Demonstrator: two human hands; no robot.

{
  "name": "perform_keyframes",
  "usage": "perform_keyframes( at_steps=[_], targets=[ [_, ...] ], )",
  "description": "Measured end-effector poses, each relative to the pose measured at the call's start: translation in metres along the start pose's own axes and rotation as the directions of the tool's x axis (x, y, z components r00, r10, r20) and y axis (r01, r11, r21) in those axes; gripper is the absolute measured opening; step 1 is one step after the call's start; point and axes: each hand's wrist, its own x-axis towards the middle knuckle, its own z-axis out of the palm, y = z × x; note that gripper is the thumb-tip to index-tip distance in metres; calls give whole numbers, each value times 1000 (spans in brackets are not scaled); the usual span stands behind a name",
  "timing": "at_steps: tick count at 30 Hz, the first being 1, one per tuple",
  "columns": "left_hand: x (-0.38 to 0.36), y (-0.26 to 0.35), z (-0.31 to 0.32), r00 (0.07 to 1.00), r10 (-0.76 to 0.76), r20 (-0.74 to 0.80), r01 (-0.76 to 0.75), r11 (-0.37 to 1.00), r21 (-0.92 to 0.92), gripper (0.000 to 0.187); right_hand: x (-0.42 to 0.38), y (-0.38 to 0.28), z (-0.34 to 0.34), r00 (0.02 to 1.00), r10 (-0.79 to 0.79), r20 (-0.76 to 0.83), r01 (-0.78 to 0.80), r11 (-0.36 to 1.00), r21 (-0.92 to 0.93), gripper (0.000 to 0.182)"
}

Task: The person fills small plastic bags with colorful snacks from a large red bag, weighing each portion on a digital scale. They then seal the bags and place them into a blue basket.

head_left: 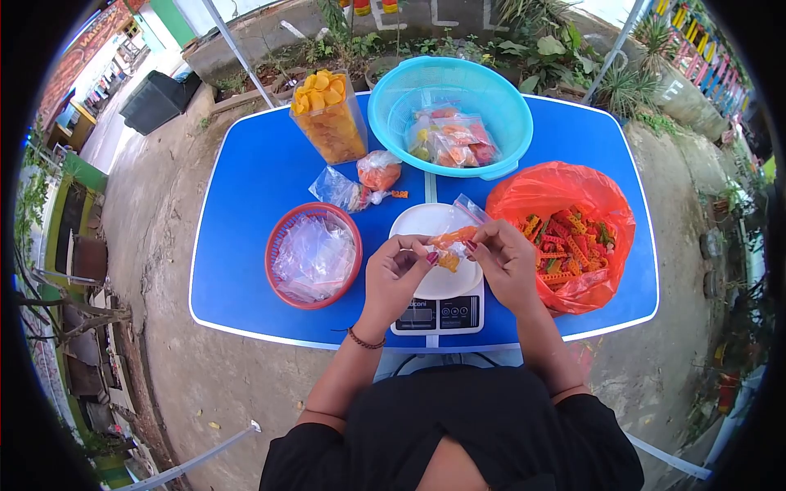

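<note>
Above the white plate [426, 219] on the kitchen scale [460, 316], both hands pinch a small clear plastic bag [453, 239] with orange pieces inside. My left hand [399, 274] holds its left side between thumb and fingers. On the right side, my right hand [508, 266] grips near the bag's upper edge. A red plastic bag [602, 192] full of red, orange and green crinkled snack pieces lies to the right. Left of the scale, a red basket [272, 266] holds empty clear bags.
A turquoise basin [512, 123] with filled packets stands at the back. Beside it is a clear container [332, 131] of yellow chips. Two small knotted bags, one orange [379, 170], one clear [334, 188], lie in front of it on the blue table [237, 180].
</note>
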Motion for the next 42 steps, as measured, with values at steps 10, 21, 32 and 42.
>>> perform_keyframes(
  at_steps=[10, 21, 32, 42],
  targets=[
    [98, 18, 28, 981, 191, -17, -192, 975, -112, 56, 89, 10, -11, 988, 38, -148, -10, 982, 186, 41],
    [70, 14, 30, 949, 287, 132, -315, 826, 467, 51, 55, -8, -6, 996, -91, 14, 92, 970, -227, 46],
    [15, 28, -12, 877, 437, 201, -341, 270, 900, 44, 40, -15, 42, 919, -261, 295, 375, 807, -457, 35],
    [-52, 52, -91, 911, 409, -50, -88, 310, 947, 34, 39, -23, 130, 710, -139, 690, 521, 763, -383, 25]
  ],
)
